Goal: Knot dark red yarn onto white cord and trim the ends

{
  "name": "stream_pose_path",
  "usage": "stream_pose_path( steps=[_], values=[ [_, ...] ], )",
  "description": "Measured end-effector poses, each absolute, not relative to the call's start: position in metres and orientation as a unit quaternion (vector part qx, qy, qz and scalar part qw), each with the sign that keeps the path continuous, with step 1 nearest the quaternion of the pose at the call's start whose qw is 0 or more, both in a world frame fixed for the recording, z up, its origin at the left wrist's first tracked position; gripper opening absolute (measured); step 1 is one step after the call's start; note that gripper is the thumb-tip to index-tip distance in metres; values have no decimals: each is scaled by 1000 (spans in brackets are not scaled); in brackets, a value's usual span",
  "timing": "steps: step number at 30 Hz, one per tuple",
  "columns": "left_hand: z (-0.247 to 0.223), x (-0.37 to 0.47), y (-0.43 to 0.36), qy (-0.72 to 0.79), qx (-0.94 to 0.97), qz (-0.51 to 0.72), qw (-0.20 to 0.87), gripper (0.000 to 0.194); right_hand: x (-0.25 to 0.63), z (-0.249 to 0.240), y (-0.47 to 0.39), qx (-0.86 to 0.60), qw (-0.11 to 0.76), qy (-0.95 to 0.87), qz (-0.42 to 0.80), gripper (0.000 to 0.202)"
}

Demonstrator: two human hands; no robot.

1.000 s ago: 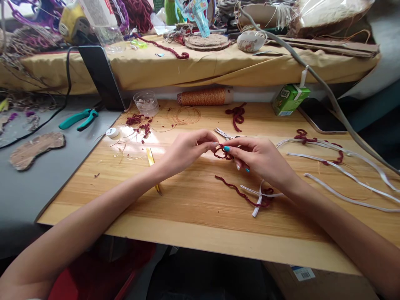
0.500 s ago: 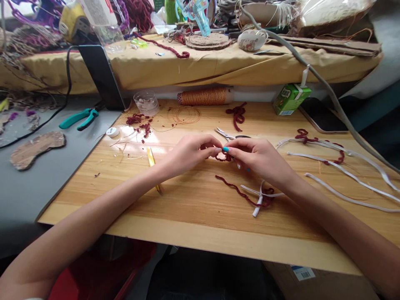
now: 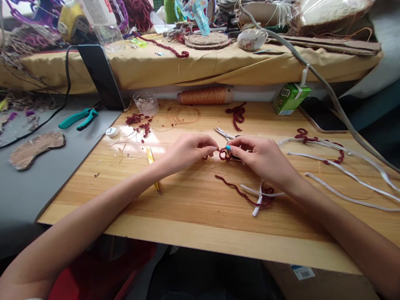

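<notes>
A looped dark red yarn (image 3: 224,154) hangs between my two hands over the wooden table. My left hand (image 3: 194,151) pinches one part of it between thumb and forefinger, and a bit of yarn shows under the fingers. From the other side my right hand (image 3: 254,153), with blue nails, pinches the loop's upper edge. Behind the hands lie scissors (image 3: 223,133), their blades pointing left and the handles partly hidden by my right hand. Nearer me, a strand of dark red yarn (image 3: 234,189) lies beside a crossed white cord (image 3: 259,201).
A yellow tweezers-like tool (image 3: 151,160) lies by my left forearm. White cords (image 3: 340,166) spread at right, near a green drink carton (image 3: 290,99) and a phone (image 3: 323,114). Behind are an orange thread spool (image 3: 204,96) and a clear cup (image 3: 146,103). Teal pliers (image 3: 78,118) lie left.
My hands have drawn slightly apart, and the yarn loop between them shows more openly. The things on the table have stayed where they were.
</notes>
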State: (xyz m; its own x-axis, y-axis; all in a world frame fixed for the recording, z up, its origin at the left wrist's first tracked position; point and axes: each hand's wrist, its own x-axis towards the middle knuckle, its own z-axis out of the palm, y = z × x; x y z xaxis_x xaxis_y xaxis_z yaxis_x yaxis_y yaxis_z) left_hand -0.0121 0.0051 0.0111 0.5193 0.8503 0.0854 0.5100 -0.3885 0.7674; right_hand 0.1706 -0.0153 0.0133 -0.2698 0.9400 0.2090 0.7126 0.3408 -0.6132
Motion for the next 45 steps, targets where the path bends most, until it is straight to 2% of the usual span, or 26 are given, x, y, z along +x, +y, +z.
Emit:
stream_pose_path(
  steps=[7, 12, 17, 21, 25, 27, 29, 36, 42, 45],
  values=[
    [12, -16, 8, 448, 800, 234, 324, 19, 178, 13, -10, -556, 272, -773, 139, 15],
    [13, -21, 13, 496, 798, 221, 259, 21, 196, 11, 0, -602, 231, -765, -5, 16],
    [14, -21, 16, 495, 819, 198, 213, 23, 218, 20, 8, -684, 146, -703, -133, 30],
    [11, -21, 15, 493, 833, 175, 182, 23, 253, 27, 16, -756, 144, -604, -206, 35],
    [7, -21, 23, 487, 845, 186, 119, 26, 292, 23, 25, -804, 102, -565, -154, 26],
    [7, -14, 34, 486, 847, 179, 118, 27, 296, 20, 26, -791, 139, -579, -143, 23],
    [7, 1, 48, 479, 852, 168, 130, 26, 286, 20, 24, -757, 180, -610, -150, 23],
    [3, 72, 100, 515, 836, 149, 122, 21, 233, 16, 13, -677, 172, -698, -160, 28],
    [33, 68, 94, 485, 832, 174, 204, 20, 240, 20, 14, -630, 270, -716, -136, 31],
    [54, 53, 71, 386, 856, 171, 297, 23, 232, 24, 11, -553, 338, -761, -30, 38]
  ],
)
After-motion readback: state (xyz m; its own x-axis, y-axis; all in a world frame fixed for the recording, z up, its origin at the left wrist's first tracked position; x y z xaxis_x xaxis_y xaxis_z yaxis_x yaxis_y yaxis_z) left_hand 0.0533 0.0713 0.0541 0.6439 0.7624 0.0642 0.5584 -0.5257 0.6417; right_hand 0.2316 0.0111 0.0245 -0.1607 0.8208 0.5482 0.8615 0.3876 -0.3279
